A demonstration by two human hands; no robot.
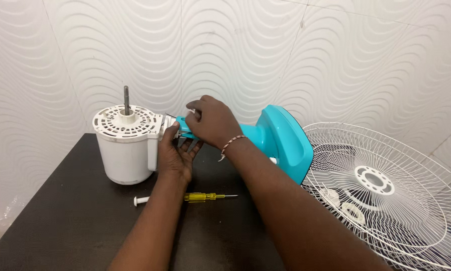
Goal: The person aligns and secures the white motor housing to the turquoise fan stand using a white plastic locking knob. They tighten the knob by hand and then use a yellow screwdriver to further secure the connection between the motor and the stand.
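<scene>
A white fan motor housing (126,148) stands upright on the dark table (65,211), its metal shaft (126,99) pointing up. A turquoise fan stand (280,140) lies on its side to the right, its neck reaching the housing. My right hand (213,122) grips the turquoise neck from above, where it meets the housing. My left hand (174,155) cups the joint from below, thumb against the housing's side bracket. The joint itself is hidden by my fingers.
A yellow-handled screwdriver (205,196) and a white pin (141,200) lie on the table under my forearms. A white wire fan guard (386,195) lies at the right, with small white parts on it. A patterned white wall stands close behind.
</scene>
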